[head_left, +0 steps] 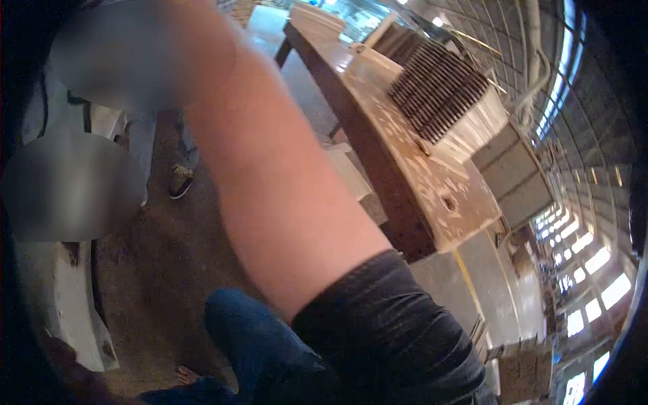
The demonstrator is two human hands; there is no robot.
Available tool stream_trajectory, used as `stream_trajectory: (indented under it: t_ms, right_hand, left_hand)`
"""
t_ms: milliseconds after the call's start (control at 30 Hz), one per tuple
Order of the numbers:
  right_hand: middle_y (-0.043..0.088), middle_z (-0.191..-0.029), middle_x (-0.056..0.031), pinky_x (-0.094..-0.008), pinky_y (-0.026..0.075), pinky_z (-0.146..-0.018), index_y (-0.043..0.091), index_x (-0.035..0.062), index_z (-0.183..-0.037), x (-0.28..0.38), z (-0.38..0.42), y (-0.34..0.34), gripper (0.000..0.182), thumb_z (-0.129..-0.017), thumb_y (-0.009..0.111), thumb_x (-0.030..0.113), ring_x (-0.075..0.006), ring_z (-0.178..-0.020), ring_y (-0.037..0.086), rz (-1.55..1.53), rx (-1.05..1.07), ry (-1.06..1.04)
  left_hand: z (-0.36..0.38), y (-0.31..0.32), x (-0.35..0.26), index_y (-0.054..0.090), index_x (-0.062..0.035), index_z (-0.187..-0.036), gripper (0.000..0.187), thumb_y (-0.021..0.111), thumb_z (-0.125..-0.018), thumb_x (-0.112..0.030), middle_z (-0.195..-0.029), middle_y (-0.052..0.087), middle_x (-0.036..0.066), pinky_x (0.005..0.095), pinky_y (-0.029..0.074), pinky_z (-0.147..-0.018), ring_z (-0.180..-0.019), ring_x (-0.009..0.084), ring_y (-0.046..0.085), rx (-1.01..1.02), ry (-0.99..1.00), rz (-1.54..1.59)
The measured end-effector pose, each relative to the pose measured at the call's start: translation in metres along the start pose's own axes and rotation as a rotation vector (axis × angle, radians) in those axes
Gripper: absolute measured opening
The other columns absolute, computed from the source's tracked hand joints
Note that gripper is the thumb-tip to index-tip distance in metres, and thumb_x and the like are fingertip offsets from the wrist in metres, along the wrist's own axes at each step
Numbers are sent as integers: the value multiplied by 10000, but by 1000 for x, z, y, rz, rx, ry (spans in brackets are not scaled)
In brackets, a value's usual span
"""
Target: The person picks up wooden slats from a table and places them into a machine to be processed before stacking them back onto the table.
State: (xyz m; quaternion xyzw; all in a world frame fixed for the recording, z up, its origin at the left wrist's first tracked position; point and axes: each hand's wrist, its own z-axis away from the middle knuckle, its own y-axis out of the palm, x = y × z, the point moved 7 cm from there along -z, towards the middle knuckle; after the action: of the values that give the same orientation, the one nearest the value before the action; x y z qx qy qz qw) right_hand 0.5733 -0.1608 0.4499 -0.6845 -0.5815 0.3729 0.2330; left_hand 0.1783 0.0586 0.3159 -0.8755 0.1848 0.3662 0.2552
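Note:
My right forearm [270,175] stretches across the middle of the view from a black sleeve [398,331], up and to the left. Its far end runs into a blurred patch and the top edge, so my right hand and anything in it are hidden. My left hand does not show. Below the arm is a bent knee in blue jeans [246,327].
On the right stands a wooden workbench [412,158] with chips on its top and a stack of dark-edged wooden slats [439,88]. A pale long piece [71,307] runs along the left. Another person's shoe [180,181] is on the floor.

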Motion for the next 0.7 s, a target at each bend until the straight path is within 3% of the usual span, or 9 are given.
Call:
stream_trajectory:
  t_ms: [267, 433, 533, 600, 700]
  right_hand:
    - [712, -1082, -164, -464, 538, -828, 724, 49, -1062, 14, 7, 4, 308, -910, 624, 297, -323, -988, 686, -72, -7, 22]
    - [714, -1085, -160, -464, 539, -832, 725, 50, -1065, 15, 7, 3, 304, -912, 622, 291, -321, -991, 687, -85, -9, 23]
    - [715, -1086, -158, -463, 541, -835, 726, 51, -1068, 9, 10, 7, 302, -913, 622, 288, -321, -994, 688, -109, -2, 8]
    - [715, -1088, -156, -463, 541, -836, 726, 52, -1069, 9, 15, 9, 300, -913, 621, 285, -320, -995, 689, -115, 9, -4]
    - [717, -1089, -153, -462, 543, -839, 727, 53, -1072, 12, 22, 11, 298, -914, 620, 282, -319, -997, 690, -116, 18, -14]
  left_hand:
    - [24, 94, 50, 577, -13, -1240, 480, 647, -934, -376, -1250, 579, 217, 456, 470, -984, -1158, 359, 571, 525, -167, 47]
    - [126, 188, 127, 573, -7, -1238, 483, 636, -943, -384, -1262, 567, 225, 464, 465, -994, -1179, 368, 562, 1065, -403, -28]
    - [204, 234, 151, 570, -4, -1236, 485, 629, -949, -389, -1269, 559, 230, 469, 461, -1001, -1192, 373, 556, 1342, -394, -50]
    - [227, 248, 148, 568, -1, -1235, 486, 625, -952, -393, -1274, 554, 233, 472, 459, -1005, -1201, 377, 553, 1419, -368, -19]
    - [194, 243, 126, 541, 19, -1302, 495, 593, -977, -351, -1338, 547, 241, 465, 462, -1012, -1230, 370, 557, 1419, -488, 246]
